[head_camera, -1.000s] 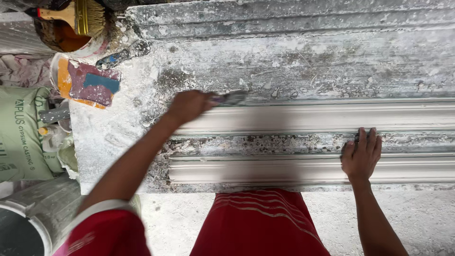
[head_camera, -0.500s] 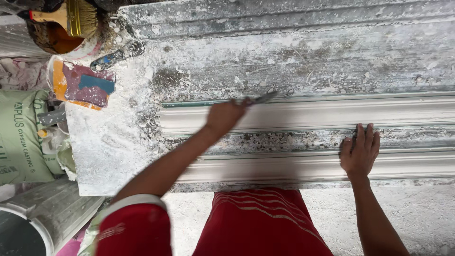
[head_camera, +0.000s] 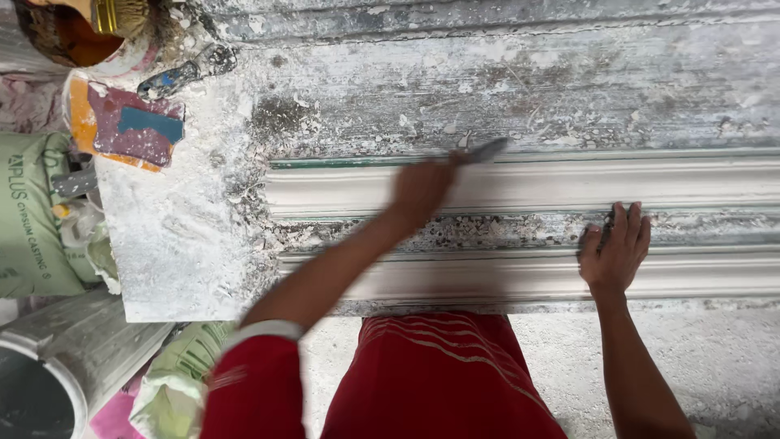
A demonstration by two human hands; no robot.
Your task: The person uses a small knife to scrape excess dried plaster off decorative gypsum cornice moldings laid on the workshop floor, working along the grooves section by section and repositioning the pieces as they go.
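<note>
On the plaster-caked bench (head_camera: 569, 73): two long white plaster mouldings, upper moulding (head_camera: 569, 183) and lower moulding (head_camera: 487, 276), lying parallel, rough debris strip between. Left hand (head_camera: 421, 191) over upper moulding, fingers wrapped round the handle of a small scraper (head_camera: 481, 151), blade tip at the moulding's far edge by a thin green strip. Right hand (head_camera: 613, 252) flat, fingers spread, holding nothing, pressing on lower moulding and debris strip. Best practice, as judged: blade low and flat, light even strokes along the profile, steadying hand kept firm, no digging into the soft edge. Outward: spare putty knife (head_camera: 183, 73) and stained board (head_camera: 130, 126) at bench corner, green gypsum sack (head_camera: 32, 219) beside. Blade motion-blurred, exact contact point unclear. Moulding right ends cut off. Brush in tub at top left only partly in view.
</note>
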